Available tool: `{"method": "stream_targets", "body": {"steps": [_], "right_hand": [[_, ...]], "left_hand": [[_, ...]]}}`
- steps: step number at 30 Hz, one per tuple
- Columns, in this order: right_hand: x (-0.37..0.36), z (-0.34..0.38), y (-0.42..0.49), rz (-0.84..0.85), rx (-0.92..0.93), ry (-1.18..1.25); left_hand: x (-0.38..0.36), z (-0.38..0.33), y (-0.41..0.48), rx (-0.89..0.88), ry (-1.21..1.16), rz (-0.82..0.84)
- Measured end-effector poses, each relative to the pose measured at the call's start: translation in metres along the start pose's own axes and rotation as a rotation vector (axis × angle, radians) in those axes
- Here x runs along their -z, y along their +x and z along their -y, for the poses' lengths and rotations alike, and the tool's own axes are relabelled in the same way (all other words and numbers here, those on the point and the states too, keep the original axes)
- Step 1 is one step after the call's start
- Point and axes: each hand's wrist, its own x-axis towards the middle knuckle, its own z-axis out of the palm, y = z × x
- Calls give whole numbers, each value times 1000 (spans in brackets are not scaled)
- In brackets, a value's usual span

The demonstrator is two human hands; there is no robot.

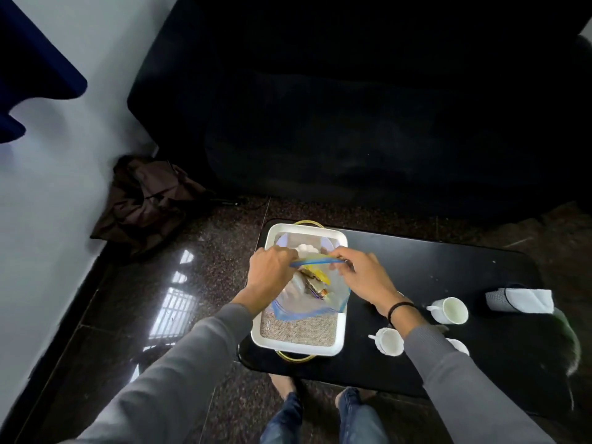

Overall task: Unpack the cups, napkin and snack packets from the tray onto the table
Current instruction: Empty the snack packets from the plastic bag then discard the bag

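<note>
Head view, looking down. A white rectangular tray (pixel 298 346) with gold loop handles stands on the left end of a low black table (pixel 448 267); a burlap liner (pixel 301 330) covers its floor. Above the tray, both hands hold a clear zip-lock bag (pixel 298 307) by its blue closure strip (pixel 317 261). The left hand (pixel 270 270) pinches the strip's left end with curled fingers, and the right hand (pixel 362 274) pinches its right end. The bag's lower edge rests on the liner. Snack packets (pixel 315 282) (yellow and brown wrappers, labels unreadable) lie inside the bag, so they are within the tray's outline. A small white object (pixel 306 248) at the tray's far end is too blurred to identify.

To the right of the tray, on the table, stand three white cups: a far cup (pixel 450 310), a near cup (pixel 389 341) just beside the right sleeve (pixel 448 379), and a third cup (pixel 459 346) partly hidden behind that sleeve. A folded napkin (pixel 520 301) lies farther right, apart from the cups. A black band (pixel 400 307) circles the right wrist. Beyond the table are a dark sofa (pixel 352 107) and a crumpled brown cloth (pixel 147 200) on the floor.
</note>
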Motion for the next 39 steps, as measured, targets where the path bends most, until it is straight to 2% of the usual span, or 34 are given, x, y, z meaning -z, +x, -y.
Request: {"method": "stream_targets", "body": {"steps": [2, 5, 7, 9, 12, 16, 18, 26, 28, 29, 31, 32, 34, 36, 37, 39], "right_hand": [[-1, -2, 1, -36, -6, -21], [-7, 2, 1, -207, 16, -43], [-11, 6, -1, -372, 99, -92], [-15, 10, -5, -454, 200, -103], [-27, 12, -6, -296, 352, -94], [-56, 8, 13, 78, 287, -241], [-72, 6, 29, 188, 260, -344], [-122, -2, 79, 321, 158, -642], [-126, -10, 81, 376, 165, -628], [-127, -13, 80, 387, 150, -571], [-128, -19, 77, 381, 80, -390], [-127, -21, 76, 365, 19, -290], [-120, -22, 76, 353, -26, -186], [-113, -24, 77, 340, -53, -135], [-109, -24, 77, 328, -58, -98], [-104, -31, 80, 286, -102, -24]], "left_hand": [[2, -1, -4, -7, 13, 35], [1, -2, -9, 18, -71, 31], [0, -1, -10, 58, -95, 28], [0, 0, -10, 104, -141, 27], [0, -1, -8, 165, -237, 17], [-4, 2, -6, 212, -309, -10], [-9, 7, -6, 217, -363, -39], [-24, 30, -10, 165, -498, -79], [-31, 38, -18, 140, -645, -45], [-35, 42, -24, 160, -820, -20], [-47, 52, -38, 319, -1273, -28], [-58, 59, -44, 429, -1396, -72], [-88, 73, -54, 667, -1402, -104], [-120, 83, -61, 921, -1366, 79], [-133, 83, -63, 1020, -1439, 218], [-151, 75, -66, 1096, -1586, 443]]}}
